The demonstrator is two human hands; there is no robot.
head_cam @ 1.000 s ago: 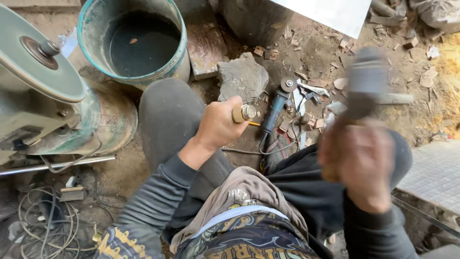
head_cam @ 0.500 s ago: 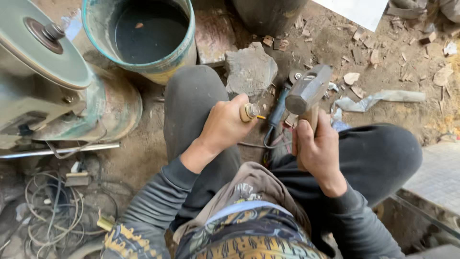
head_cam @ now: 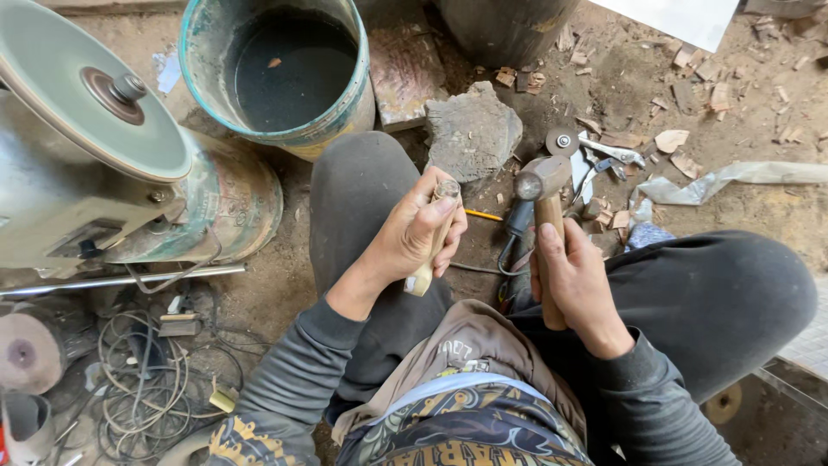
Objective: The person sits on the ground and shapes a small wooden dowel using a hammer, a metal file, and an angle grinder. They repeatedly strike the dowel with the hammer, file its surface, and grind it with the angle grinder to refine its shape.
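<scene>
I see my left hand [head_cam: 414, 237] clamped on a wooden-handled tool [head_cam: 434, 237], long axis running toward me, while my right hand [head_cam: 573, 276] grips the hammer [head_cam: 542, 185] just beside it.

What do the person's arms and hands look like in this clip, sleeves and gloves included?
Both hands, left hand and right hand, are bare: no gloves, rings or watch visible. Both arms wear dark grey long sleeves with ribbed cuffs ending at the wrists. The left sleeve shows a yellow patterned patch near the upper arm.

Your hammer [head_cam: 542, 185] stands upright, steel head topmost on a wooden handle; the wooden-handled tool [head_cam: 434, 237] tilts just beside it.
</scene>
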